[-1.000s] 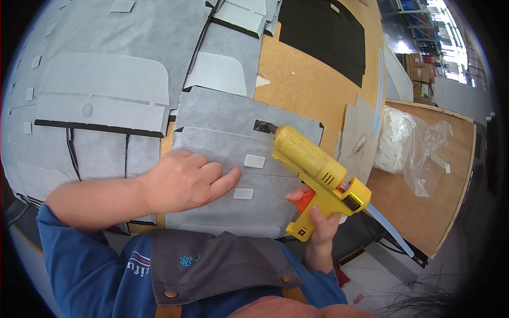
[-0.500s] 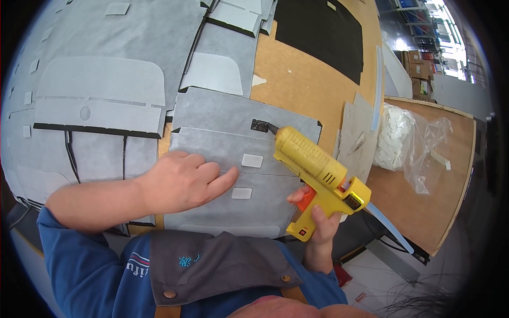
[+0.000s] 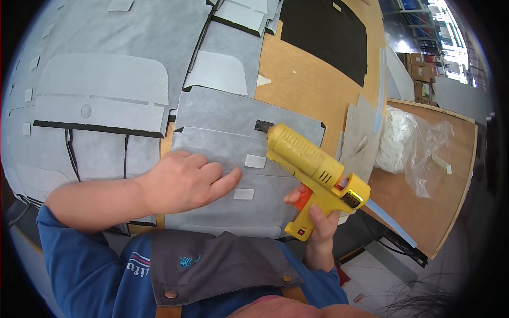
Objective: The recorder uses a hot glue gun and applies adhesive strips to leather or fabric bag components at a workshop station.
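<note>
My right hand (image 3: pixel 322 222) is wrapped round the handle of a yellow glue gun (image 3: pixel 305 153), fingers at its orange trigger. A pale translucent glue stick (image 3: pixel 391 222) sticks out of its rear end. The gun's nozzle lies at a small black patch (image 3: pixel 262 125) on a grey fabric-like panel (image 3: pixel 212 108); whether the tip touches is hard to see. Over the left part of this panel, my left hand (image 3: pixel 188 180) is curled, one finger reaching out further than the rest. Its palm side is hidden. Two small white rectangular pieces (image 3: pixel 255 161) lie on the panel near it.
More grey panels (image 3: pixel 122 32) with black edging cover the table's left. A black sheet (image 3: pixel 326 40) lies on the tan tabletop (image 3: pixel 297 69). At right, a wooden tray (image 3: pixel 419 217) holds a clear plastic bag (image 3: pixel 424 153) with white pieces. A worn board (image 3: pixel 360 130) stands beside it.
The glue gun has shifted slightly left, its nozzle moving further over the black patch. The panels sit slightly further right in the view. My left hand keeps its curled pose.
</note>
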The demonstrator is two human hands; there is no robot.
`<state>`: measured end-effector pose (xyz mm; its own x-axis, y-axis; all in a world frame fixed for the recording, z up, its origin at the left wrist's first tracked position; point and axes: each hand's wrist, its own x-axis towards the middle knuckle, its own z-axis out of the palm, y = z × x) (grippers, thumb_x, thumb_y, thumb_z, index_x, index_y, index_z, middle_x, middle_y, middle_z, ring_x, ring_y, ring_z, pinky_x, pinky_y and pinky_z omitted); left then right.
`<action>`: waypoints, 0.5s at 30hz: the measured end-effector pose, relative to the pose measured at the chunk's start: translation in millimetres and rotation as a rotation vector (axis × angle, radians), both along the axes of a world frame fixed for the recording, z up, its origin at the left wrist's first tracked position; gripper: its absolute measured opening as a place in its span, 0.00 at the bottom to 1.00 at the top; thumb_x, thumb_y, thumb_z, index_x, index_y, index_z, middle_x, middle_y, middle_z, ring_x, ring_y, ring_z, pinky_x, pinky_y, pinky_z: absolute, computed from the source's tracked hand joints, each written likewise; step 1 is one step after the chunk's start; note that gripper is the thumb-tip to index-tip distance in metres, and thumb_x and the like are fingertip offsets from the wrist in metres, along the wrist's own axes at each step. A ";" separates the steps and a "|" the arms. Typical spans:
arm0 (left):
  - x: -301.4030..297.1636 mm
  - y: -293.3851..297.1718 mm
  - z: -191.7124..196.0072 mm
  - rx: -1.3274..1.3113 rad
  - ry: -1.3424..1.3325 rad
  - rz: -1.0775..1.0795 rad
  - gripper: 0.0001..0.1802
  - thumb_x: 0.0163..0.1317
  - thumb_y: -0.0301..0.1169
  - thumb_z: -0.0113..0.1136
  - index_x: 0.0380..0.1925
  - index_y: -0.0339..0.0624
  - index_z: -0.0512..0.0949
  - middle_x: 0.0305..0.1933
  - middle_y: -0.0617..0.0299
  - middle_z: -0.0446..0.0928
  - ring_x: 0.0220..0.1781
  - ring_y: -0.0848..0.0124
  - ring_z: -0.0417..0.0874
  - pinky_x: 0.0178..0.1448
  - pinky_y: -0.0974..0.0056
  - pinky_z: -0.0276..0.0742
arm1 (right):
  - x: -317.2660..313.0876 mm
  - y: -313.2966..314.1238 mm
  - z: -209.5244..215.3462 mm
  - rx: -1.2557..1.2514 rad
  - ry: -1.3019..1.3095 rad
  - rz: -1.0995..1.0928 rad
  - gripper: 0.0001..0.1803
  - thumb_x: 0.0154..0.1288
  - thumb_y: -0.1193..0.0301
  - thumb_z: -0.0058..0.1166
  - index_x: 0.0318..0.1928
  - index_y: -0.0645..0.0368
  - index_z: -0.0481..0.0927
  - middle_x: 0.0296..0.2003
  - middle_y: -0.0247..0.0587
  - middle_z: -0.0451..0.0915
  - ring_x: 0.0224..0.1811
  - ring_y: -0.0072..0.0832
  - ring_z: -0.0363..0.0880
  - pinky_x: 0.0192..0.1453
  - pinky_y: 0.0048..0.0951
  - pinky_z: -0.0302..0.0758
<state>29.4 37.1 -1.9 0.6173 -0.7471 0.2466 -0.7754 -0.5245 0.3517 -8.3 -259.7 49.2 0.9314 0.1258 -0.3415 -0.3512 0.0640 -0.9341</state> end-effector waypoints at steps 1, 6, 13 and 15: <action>-0.1 0.0 0.0 -0.001 0.001 0.001 0.21 0.55 0.33 0.59 0.52 0.48 0.78 0.24 0.71 0.65 0.23 0.76 0.71 0.23 0.69 0.69 | -0.7 -0.3 0.5 -0.001 0.000 0.002 0.29 0.64 0.64 0.57 0.58 0.73 0.68 0.45 0.55 0.78 0.46 0.41 0.82 0.52 0.45 0.80; -0.2 -0.5 -1.1 -0.014 0.003 0.003 0.21 0.55 0.33 0.59 0.52 0.49 0.78 0.24 0.71 0.65 0.23 0.76 0.71 0.23 0.69 0.68 | -9.5 -17.0 -3.1 0.083 0.024 0.096 0.30 0.67 0.69 0.55 0.65 0.70 0.63 0.48 0.53 0.78 0.52 0.38 0.79 0.60 0.42 0.75; 0.4 -1.2 -2.1 -0.032 -0.017 0.010 0.24 0.53 0.33 0.60 0.53 0.49 0.79 0.23 0.72 0.63 0.22 0.78 0.69 0.22 0.70 0.65 | -13.8 -21.6 -1.6 0.076 0.002 0.022 0.29 0.68 0.69 0.54 0.64 0.70 0.64 0.48 0.53 0.78 0.51 0.38 0.79 0.59 0.41 0.77; 0.9 -1.4 -2.5 -0.035 -0.033 0.015 0.24 0.53 0.33 0.61 0.53 0.50 0.79 0.23 0.72 0.63 0.21 0.78 0.69 0.22 0.70 0.65 | -12.7 -20.3 -1.7 0.079 -0.005 0.016 0.29 0.68 0.69 0.54 0.64 0.70 0.64 0.48 0.53 0.78 0.51 0.38 0.79 0.58 0.41 0.77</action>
<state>30.2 35.7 -4.3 0.6192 -0.7288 0.2925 -0.7792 -0.5238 0.3443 -21.0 -280.0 47.5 0.9309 0.1666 -0.3252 -0.3478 0.1318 -0.9283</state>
